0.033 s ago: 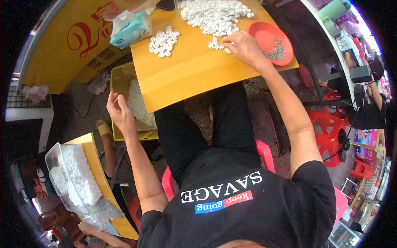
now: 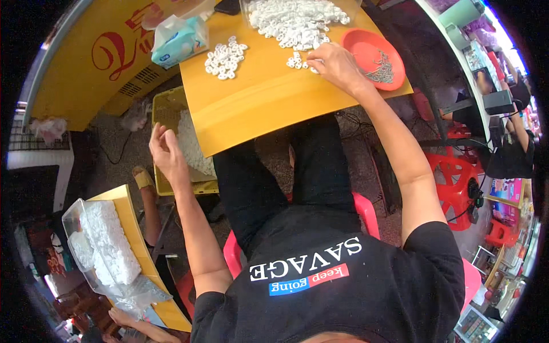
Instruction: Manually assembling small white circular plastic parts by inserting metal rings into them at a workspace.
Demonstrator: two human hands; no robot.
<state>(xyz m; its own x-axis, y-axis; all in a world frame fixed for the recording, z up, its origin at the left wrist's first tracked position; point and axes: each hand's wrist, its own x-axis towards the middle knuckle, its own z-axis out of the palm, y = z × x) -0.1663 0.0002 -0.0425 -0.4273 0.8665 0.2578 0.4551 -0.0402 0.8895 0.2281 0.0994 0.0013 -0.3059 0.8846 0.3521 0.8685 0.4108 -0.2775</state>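
Observation:
My right hand (image 2: pixel 336 67) reaches over the yellow table (image 2: pixel 251 97), its thumb and fingertips pinched on a small white plastic clip (image 2: pixel 314 70) at the table's right part. Beside those fingertips lie several loose white clips (image 2: pixel 295 60). Behind them spreads a large heap of white clips (image 2: pixel 300 23), spilling from a clear tray. Just right of the hand stands a red plate (image 2: pixel 366 43) holding thin grey nails (image 2: pixel 382 70). My left hand (image 2: pixel 167 153) hangs off the table's left edge, above a yellow crate; its fingers are loosely bent and apart, with nothing visible in them.
A smaller pile of clips (image 2: pixel 225 59) and a tissue pack (image 2: pixel 180 43) are at the table's left. The yellow crate (image 2: pixel 163 108) below holds white pieces. Lower left, another person's arm (image 2: pixel 140 326) is near a clear bin (image 2: pixel 86 228). A red stool (image 2: pixel 452 177) stands right.

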